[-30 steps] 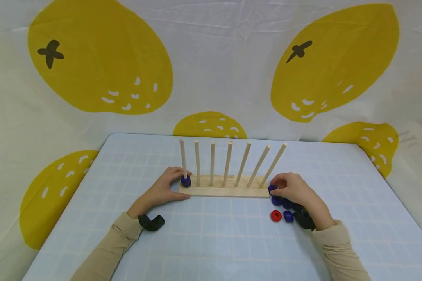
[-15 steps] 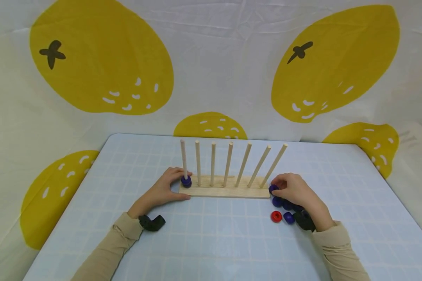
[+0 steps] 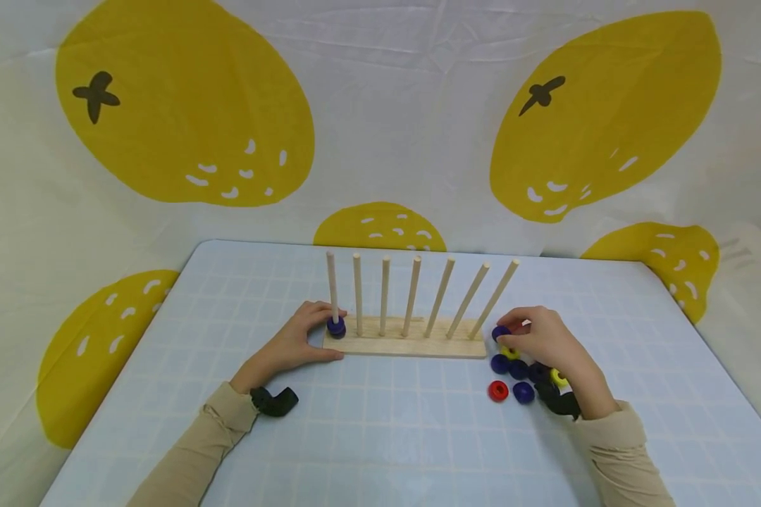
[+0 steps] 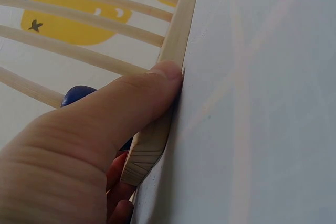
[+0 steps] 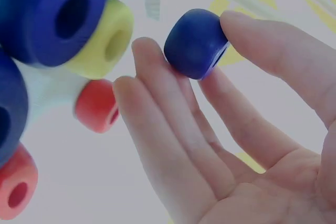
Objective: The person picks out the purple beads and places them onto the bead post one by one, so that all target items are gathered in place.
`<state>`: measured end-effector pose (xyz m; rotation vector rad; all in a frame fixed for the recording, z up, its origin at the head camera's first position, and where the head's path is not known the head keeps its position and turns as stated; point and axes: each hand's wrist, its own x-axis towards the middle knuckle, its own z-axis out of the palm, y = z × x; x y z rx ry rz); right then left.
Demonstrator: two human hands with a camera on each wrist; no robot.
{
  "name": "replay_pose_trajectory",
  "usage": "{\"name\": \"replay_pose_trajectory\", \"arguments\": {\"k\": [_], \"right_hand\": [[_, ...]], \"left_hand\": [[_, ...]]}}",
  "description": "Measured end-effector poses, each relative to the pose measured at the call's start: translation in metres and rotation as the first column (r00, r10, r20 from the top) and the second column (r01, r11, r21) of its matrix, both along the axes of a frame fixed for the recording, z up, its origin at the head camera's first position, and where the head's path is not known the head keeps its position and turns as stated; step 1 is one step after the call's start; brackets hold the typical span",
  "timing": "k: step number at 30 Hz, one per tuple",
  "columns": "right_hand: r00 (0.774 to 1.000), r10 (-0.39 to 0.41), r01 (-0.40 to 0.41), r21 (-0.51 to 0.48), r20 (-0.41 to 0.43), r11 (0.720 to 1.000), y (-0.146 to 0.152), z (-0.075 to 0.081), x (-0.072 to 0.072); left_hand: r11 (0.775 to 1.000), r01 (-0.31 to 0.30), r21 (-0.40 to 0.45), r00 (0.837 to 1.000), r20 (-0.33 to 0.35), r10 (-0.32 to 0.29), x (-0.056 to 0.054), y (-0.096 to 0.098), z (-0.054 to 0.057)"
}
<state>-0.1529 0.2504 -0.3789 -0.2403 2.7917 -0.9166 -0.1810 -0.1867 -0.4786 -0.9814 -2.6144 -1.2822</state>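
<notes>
In the head view, my left hand (image 3: 292, 343) grips the left end of a wooden peg rack (image 3: 412, 346), thumb along its front edge and fingers behind. The left wrist view shows that thumb (image 4: 142, 93) pressed against the base. Blue beads (image 3: 336, 327) are threaded at the bottom of the leftmost peg; the other pegs are bare. Beyond the rack's right end, my right hand (image 3: 542, 334) pinches a blue bead (image 5: 194, 43) between thumb and finger, its other fingers extended. A yellow bead (image 3: 510, 353) lies below that hand.
Several loose blue beads (image 3: 518, 369) lie in a cluster at the right, with a red bead (image 3: 498, 391) in front and another yellow bead (image 3: 559, 377) near the wrist. Black devices (image 3: 274, 401) sit at both wrists. A lemon-patterned cloth (image 3: 399, 127) hangs behind the table (image 3: 380, 436).
My right hand has moved slightly up and to the right with the blue bead, away from the rack's end, uncovering yellow beads. My left hand has stayed on the rack.
</notes>
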Motion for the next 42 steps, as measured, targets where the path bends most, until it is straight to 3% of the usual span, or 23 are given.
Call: {"name": "replay_pose_trajectory", "arguments": {"k": [9,17,32,42], "right_hand": [[0.997,-0.062,0.062,0.007,0.039,0.998,0.000,0.015,0.007],[0.996,-0.047,0.045,-0.032,-0.076,0.998,0.003,0.030,0.010],[0.981,-0.075,0.064,-0.066,-0.178,0.996,0.001,0.059,0.013],[0.941,-0.144,0.095,-0.170,-0.307,0.981,-0.001,0.075,0.013]], "left_hand": [[1.000,0.000,0.008,1.000,0.015,0.000,0.001,0.002,0.004],[1.000,-0.010,-0.001,1.000,0.020,0.010,0.001,0.001,0.004],[1.000,-0.004,0.011,1.000,0.006,0.004,0.001,0.000,0.003],[1.000,0.001,0.008,1.000,-0.008,0.000,0.001,0.000,0.003]]}}
